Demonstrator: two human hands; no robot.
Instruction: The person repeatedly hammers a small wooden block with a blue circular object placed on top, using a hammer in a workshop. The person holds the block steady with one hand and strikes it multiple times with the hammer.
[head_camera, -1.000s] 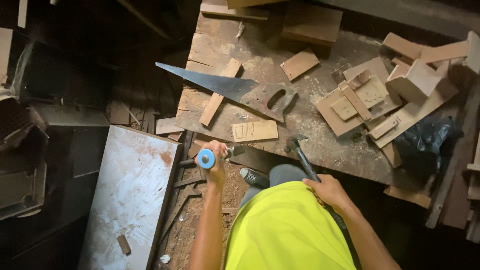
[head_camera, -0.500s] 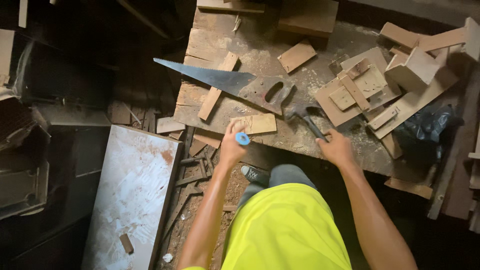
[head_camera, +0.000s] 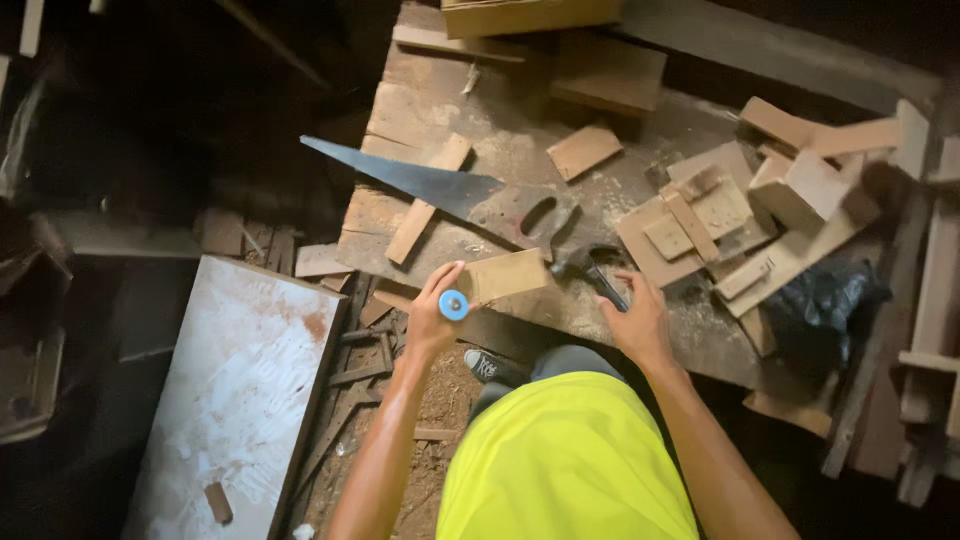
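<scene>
While both hands rest at the near edge of the workbench (head_camera: 520, 130), the entry reads as follows.

Left hand: left hand (head_camera: 432, 312) closed around a small tool with a round blue cap (head_camera: 453, 305), thumb touching the near corner of a small flat wood block (head_camera: 507, 275).
Right hand: right hand (head_camera: 634, 322) lying on the handle of a dark hammer (head_camera: 592, 272); whether the fingers fully grip it cannot be told.
Hands: apart, the block between them.
Wood block: flat on the bench edge, just beside the handsaw (head_camera: 450, 190) handle.
Step in hand: judged to be setting up on the block, tool brought to it, hammer being taken up.
Next move calls for: steadying the blue-capped tool on the block and lifting the hammer clear of the saw handle.
Surroundings: wood offcuts (head_camera: 720, 215) heaped to the right; pale board (head_camera: 240, 390) on the floor at left.
</scene>
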